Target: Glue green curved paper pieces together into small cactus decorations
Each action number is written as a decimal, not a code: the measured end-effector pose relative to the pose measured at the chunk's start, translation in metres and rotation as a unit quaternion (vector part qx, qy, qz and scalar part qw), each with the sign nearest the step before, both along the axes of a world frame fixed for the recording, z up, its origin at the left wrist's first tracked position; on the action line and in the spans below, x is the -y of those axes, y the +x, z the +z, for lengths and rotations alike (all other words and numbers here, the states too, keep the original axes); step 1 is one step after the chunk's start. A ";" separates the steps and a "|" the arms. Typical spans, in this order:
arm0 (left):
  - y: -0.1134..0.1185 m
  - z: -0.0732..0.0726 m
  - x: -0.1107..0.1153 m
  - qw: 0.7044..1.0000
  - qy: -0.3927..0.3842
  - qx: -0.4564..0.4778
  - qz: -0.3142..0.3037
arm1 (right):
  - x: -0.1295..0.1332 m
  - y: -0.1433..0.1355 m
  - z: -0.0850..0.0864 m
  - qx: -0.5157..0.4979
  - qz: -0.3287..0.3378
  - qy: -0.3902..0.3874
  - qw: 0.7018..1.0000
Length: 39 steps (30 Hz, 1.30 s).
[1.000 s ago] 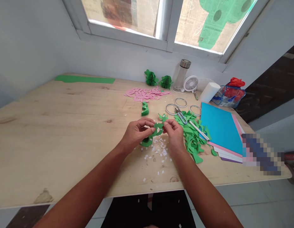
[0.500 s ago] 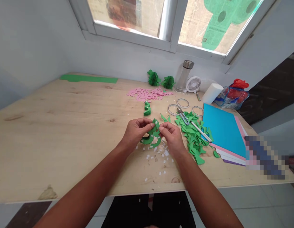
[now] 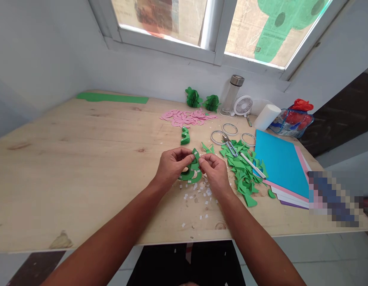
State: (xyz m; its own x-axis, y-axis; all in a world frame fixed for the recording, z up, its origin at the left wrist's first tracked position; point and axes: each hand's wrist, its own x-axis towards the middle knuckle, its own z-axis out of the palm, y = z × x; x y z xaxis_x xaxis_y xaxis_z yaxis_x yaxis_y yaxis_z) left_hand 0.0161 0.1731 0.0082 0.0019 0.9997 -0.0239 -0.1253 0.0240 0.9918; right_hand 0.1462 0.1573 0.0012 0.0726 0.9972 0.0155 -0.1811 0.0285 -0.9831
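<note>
My left hand [image 3: 174,165] pinches a stack of curved green paper cutouts [image 3: 195,175] between thumb and fingers, low over the table. White tape squares dot the cutouts. My right hand [image 3: 215,171] is closed, its thumb and fingertips at the right edge of the same cutouts; the fingers partly cover what they grip. Small white paper bits [image 3: 198,194] lie scattered below my hands. Just beyond them rests another small stack of green cutouts [image 3: 185,136], also marked with white squares.
Right of my hands lie green scraps [image 3: 243,171], snips [image 3: 230,146], tape rolls [image 3: 230,129], a white pen [image 3: 252,165] and blue paper sheets [image 3: 276,163]. Farther back are pink cutouts [image 3: 186,118], green honeycomb paper shapes [image 3: 193,98], a bottle [image 3: 231,95] and a fan [image 3: 242,105].
The lower curve of the green cutouts has closed up toward the stack; earlier it stood apart. Both hands keep nearly the same place, and the view has shifted slightly.
</note>
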 end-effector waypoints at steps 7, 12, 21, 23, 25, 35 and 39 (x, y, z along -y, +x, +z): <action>0.003 0.002 0.003 1.000 0.013 -0.003 0.022 | 0.001 -0.003 -0.001 -0.006 -0.016 -0.009 1.000; 0.005 0.000 0.003 0.999 0.026 -0.009 0.027 | 0.001 -0.003 -0.002 0.002 -0.037 -0.001 0.999; 0.006 -0.001 0.004 0.999 0.026 -0.002 0.031 | 0.000 -0.003 -0.004 0.005 -0.031 -0.008 0.999; 0.006 -0.002 0.004 0.999 0.024 0.003 0.030 | 0.000 -0.004 -0.004 0.002 -0.036 -0.011 0.999; 0.006 -0.003 0.003 0.999 0.022 0.007 0.029 | 0.001 -0.004 -0.004 0.003 -0.041 -0.014 0.999; 0.006 -0.003 0.004 1.000 0.010 0.017 0.023 | 0.000 -0.003 -0.004 0.012 -0.054 -0.011 0.998; 0.007 -0.001 0.005 1.000 0.015 0.014 0.022 | 0.000 -0.003 -0.004 0.018 -0.057 -0.011 0.998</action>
